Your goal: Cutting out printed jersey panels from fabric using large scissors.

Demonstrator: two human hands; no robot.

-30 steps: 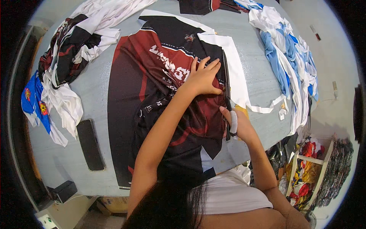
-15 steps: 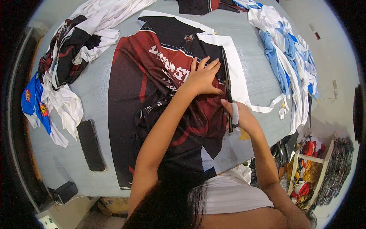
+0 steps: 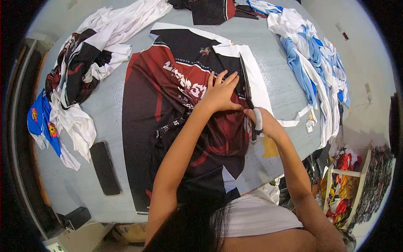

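Left hand [image 3: 221, 93]: flat, fingers spread apart, palm pressing down on the dark red and black printed fabric [image 3: 176, 105]; nothing gripped.

Right hand [image 3: 257, 121]: closed around the handles of a pair of scissors [image 3: 247, 101], a white wrapping visible at the grip. The dark blades run away from the person along the right edge of the printed fabric, just beside the left hand's fingertips.

Printed fabric: a large panel, dark red with black areas and white lettering, lying spread out in the middle of the grey table [image 3: 277, 75]. Near edge reaches the person's body; far edge lies toward the table's far side.

White margin strip [image 3: 258, 84]: unprinted border on the right of the scissors' blades, partly separated from the panel, with a narrow tail trailing to the right.

Heap of black, red and white fabric pieces [image 3: 88, 67]: left of the panel, on the table.

Blue and white fabric pieces [image 3: 44, 126]: at the table's left edge.

Pile of light blue and white fabric [image 3: 310, 63]: along the table's right side.

Black flat rectangular object [image 3: 105, 168]: on the table, left of the panel's near part, apart from it.

Shelf with colourful items [image 3: 348, 176]: on the floor to the right, beyond the table.
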